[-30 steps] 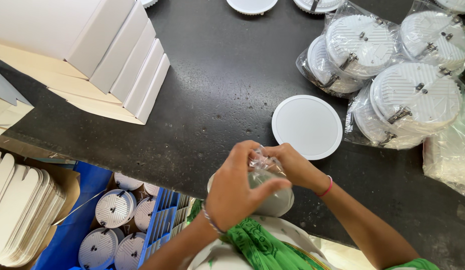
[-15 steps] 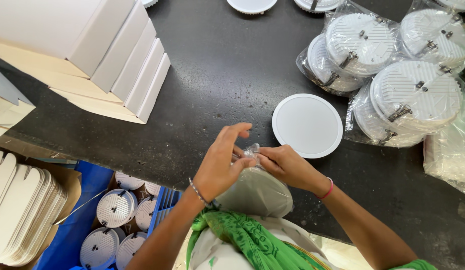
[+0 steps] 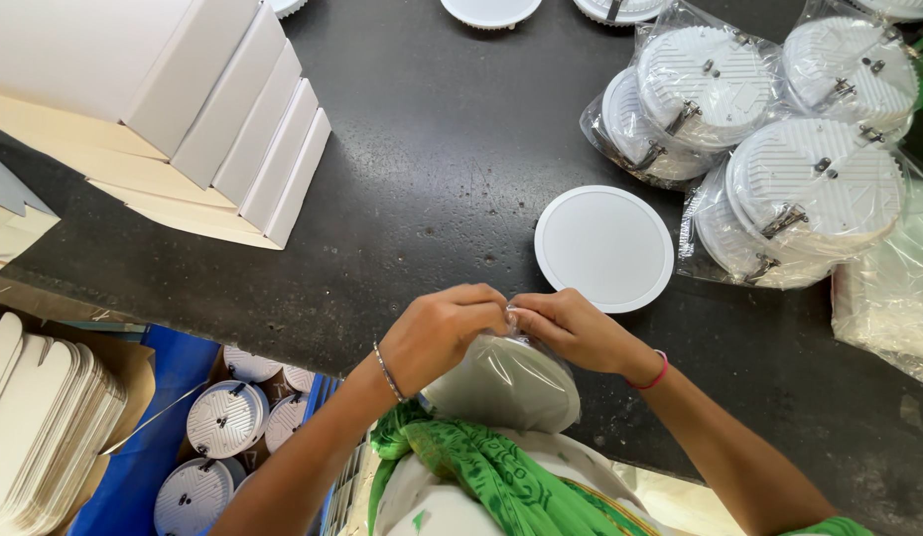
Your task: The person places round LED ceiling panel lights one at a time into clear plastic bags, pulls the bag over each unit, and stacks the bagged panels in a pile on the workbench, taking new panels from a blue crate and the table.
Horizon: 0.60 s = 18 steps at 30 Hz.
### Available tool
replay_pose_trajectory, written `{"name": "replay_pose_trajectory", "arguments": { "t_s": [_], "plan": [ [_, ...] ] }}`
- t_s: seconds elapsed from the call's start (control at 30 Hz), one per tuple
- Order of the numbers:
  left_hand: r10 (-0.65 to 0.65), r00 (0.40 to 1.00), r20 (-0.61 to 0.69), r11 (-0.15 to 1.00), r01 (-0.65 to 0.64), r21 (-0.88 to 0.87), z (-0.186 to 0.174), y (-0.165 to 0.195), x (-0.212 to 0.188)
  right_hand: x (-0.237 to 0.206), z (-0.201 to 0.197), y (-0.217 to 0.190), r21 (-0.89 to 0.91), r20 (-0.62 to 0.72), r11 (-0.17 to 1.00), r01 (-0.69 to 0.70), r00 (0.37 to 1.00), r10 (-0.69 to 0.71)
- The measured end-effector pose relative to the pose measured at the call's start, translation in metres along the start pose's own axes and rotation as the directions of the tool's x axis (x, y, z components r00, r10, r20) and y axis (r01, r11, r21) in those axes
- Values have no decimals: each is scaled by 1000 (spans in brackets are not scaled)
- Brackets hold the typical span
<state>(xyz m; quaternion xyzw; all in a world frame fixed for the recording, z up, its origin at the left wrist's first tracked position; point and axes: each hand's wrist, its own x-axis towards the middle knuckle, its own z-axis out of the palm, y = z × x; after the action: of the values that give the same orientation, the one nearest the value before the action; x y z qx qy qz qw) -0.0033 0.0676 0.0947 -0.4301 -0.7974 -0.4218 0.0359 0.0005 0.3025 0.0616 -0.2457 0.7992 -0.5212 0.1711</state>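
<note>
Your left hand and right hand meet fingertip to fingertip, both pinched shut on the top edge of the clear bag, whose round light hangs just below them at the table edge, equally near both.

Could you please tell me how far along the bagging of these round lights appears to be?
Done: several bagged lights lie heaped at the table's right. In hand: the left hand and right hand pinch the mouth of a clear bag around one light. Left: a bare white light on the table, and more in the blue bin.
</note>
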Motion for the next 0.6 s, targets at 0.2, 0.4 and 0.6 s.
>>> {"name": "replay_pose_trajectory", "arguments": {
  "t_s": [0.2, 0.4, 0.6],
  "plan": [
    [-65, 992, 106, 995, 56, 81, -8, 34, 6, -18, -28, -21, -33, 87, 996, -77, 993, 80],
    [-83, 997, 1, 989, 82, 119, 25, -47, -47, 30, 23, 52, -53, 139, 991, -127, 981, 133],
    [4, 994, -106, 975, 19, 222, 15, -39, -45, 16, 37, 40, -11, -54, 999, -51, 997, 50]
  ]
}}
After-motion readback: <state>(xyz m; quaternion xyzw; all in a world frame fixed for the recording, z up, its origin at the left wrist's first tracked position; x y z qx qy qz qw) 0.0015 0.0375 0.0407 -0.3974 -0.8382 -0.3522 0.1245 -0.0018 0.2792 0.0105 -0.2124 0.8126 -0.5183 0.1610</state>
